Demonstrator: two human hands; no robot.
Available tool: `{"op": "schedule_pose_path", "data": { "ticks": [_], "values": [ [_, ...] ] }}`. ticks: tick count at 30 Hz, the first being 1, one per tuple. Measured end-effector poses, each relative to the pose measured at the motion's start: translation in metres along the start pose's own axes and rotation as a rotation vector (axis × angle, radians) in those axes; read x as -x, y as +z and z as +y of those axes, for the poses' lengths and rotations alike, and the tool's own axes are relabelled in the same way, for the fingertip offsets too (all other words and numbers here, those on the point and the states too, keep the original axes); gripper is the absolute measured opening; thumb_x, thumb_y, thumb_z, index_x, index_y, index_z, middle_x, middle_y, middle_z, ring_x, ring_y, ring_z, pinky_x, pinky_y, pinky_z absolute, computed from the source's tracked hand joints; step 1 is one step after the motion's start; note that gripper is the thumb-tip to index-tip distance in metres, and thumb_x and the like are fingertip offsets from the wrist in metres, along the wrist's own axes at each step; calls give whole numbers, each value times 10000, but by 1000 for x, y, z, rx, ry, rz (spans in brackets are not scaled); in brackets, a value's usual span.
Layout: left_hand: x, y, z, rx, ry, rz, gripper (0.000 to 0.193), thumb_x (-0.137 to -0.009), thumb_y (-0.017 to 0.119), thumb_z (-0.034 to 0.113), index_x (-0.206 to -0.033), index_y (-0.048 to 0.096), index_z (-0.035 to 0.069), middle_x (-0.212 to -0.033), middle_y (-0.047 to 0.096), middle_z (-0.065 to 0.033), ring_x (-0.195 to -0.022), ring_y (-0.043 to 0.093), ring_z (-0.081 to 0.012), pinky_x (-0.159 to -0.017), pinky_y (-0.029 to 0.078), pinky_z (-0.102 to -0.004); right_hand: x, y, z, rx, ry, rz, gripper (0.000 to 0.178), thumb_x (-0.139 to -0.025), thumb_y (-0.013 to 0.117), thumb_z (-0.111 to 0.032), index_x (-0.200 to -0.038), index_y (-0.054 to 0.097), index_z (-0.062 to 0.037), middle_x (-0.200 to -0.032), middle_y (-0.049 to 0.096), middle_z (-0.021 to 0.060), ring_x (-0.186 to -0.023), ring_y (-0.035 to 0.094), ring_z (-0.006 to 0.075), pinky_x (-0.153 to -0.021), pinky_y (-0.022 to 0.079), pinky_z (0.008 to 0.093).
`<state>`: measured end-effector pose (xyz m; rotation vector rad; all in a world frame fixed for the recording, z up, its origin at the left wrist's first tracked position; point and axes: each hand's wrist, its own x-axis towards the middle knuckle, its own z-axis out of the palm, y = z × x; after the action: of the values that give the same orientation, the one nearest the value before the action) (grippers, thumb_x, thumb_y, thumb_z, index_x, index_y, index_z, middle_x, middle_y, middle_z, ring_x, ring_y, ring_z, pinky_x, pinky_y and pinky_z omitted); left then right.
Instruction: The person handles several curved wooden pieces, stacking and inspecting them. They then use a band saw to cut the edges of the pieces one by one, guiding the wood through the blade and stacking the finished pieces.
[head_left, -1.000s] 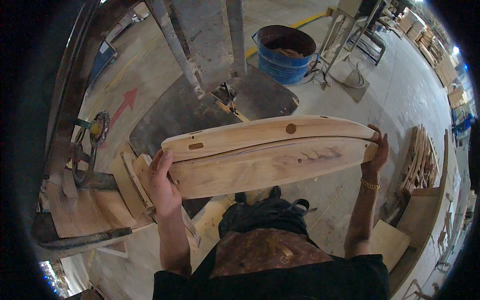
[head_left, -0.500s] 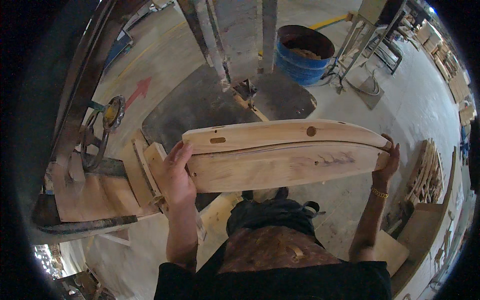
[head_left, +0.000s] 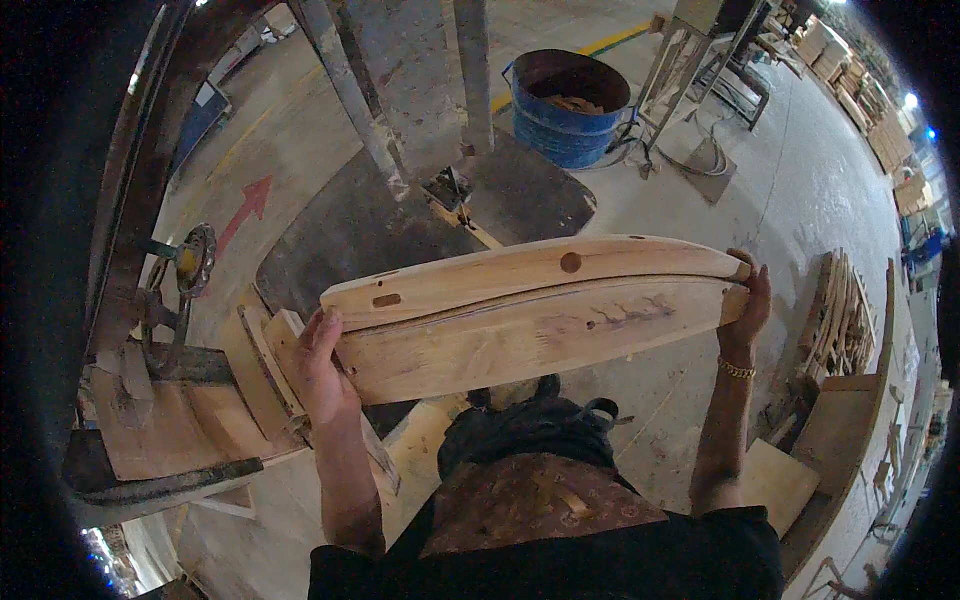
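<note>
A curved wooden piece (head_left: 480, 278) with an oblong slot and a round dark hole lies along the far side of a pale wooden board (head_left: 480, 350) with a dark knot streak. A narrow, dark curved gap runs between the two. My left hand (head_left: 325, 370) is closed round their left ends, its thumb near the seam. At the right ends, my right hand (head_left: 745, 300), with a gold bracelet at its wrist, grips both pieces, fingers wrapped over the tips. Both pieces are held up in front of my body, tilted so the left end is lower.
On the left stands a machine with a handwheel (head_left: 195, 260) and a wood-topped table (head_left: 185, 425). Beyond the pieces are a dark base plate (head_left: 330, 220) and a blue drum (head_left: 570, 135) holding scraps. Thin wood strips (head_left: 840, 315) are stacked at the right.
The view has shifted, so the surroundings appear further left. The two wooden pieces, still in both hands, have tilted slightly, with the left end lower.
</note>
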<state>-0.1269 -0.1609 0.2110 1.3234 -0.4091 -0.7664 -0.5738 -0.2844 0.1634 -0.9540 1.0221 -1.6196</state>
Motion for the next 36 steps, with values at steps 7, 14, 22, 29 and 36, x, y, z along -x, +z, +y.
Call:
{"op": "schedule_pose_path", "data": {
  "ticks": [7, 14, 22, 29, 36],
  "values": [
    [2, 2, 4, 21, 41, -40, 285, -777, 693, 146, -1006, 619, -7, -952, 637, -65, -895, 568, -146, -864, 405, -274, -2, -4, 6, -106, 30, -39, 525, -958, 304, -406, -1128, 549, 26, -1021, 602, 106, -944, 560, 210, -847, 440, 339],
    [4, 9, 8, 12, -63, -20, 284, -778, 687, 168, -997, 622, 1, -944, 637, -56, -895, 569, -145, -858, 399, -263, -5, -21, 16, -26, 35, 13, 503, -953, 316, -391, -1155, 533, 15, -1073, 595, 121, -996, 564, 238, -876, 446, 352],
    [-67, -36, -87, -62, -184, -187, 254, -800, 666, 201, -983, 622, 32, -906, 633, -48, -830, 579, -130, -750, 453, -284, 28, -10, 88, -5, 189, -108, 424, -926, 425, -346, -1156, 526, -4, -1046, 587, 107, -957, 571, 213, -857, 469, 356],
    [-132, -65, -152, -137, -317, -326, 274, -837, 638, 260, -983, 621, 29, -921, 639, -57, -802, 607, -163, -721, 488, -326, 76, 3, 170, 67, 418, -92, 409, -893, 543, -307, -1184, 514, -21, -1082, 577, 91, -991, 556, 195, -842, 470, 333],
    [-182, -80, -167, -13, -293, -301, 240, -841, 617, 213, -992, 591, 28, -933, 599, -88, -884, 583, -198, -781, 484, -357, 98, 12, 195, 117, 373, 99, 477, -881, 596, -211, -1288, 457, -5, -1186, 557, 124, -1049, 545, 196, -895, 447, 338]
  ]
}}
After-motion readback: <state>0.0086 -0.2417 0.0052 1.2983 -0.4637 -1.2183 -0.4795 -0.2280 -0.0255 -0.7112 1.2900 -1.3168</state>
